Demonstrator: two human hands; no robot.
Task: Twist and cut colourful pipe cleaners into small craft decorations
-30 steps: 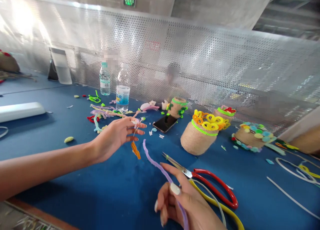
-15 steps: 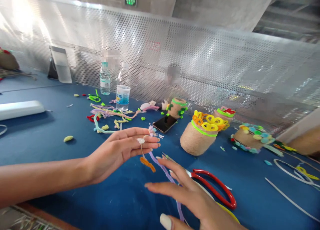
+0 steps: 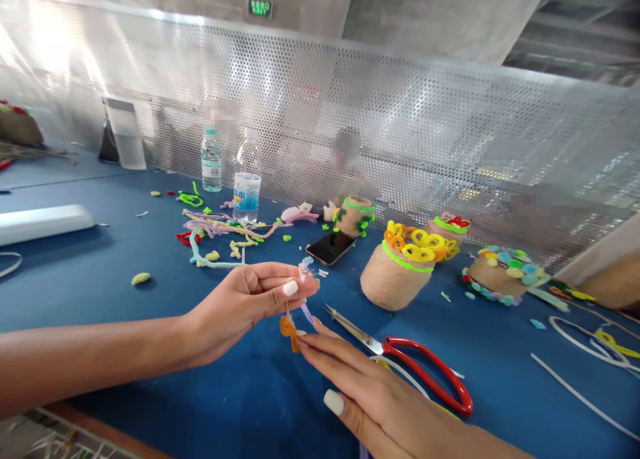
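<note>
My left hand (image 3: pixel 263 292) is closed, thumb pressed against the fingers. It pinches a lilac pipe cleaner (image 3: pixel 307 314), with a small pale, multicoloured tuft (image 3: pixel 306 266) showing above the fingertips. Below the thumb, an orange looped pipe-cleaner piece (image 3: pixel 289 330) hangs from a thin cord. My right hand (image 3: pixel 370 382) has its fingers stretched out and its thumb apart. Its fingertips reach the orange piece and the lilac pipe cleaner, which runs on beneath this hand; whether they touch is unclear. Red-handled scissors (image 3: pixel 425 369) lie open-side away, just beyond the right hand.
Twine-wrapped pots (image 3: pixel 393 282) with pipe-cleaner trim stand to the right on the blue table (image 3: pixel 200 419). A phone (image 3: pixel 330 247), bottles (image 3: pixel 247 186) and loose pipe cleaners (image 3: pixel 200 249) lie farther back. A perforated metal screen (image 3: pixel 425 126) borders the far edge.
My left thumb has closed onto the fingers. My right hand has moved up and left, bringing its fingertips to the orange piece and uncovering the scissor blades.
</note>
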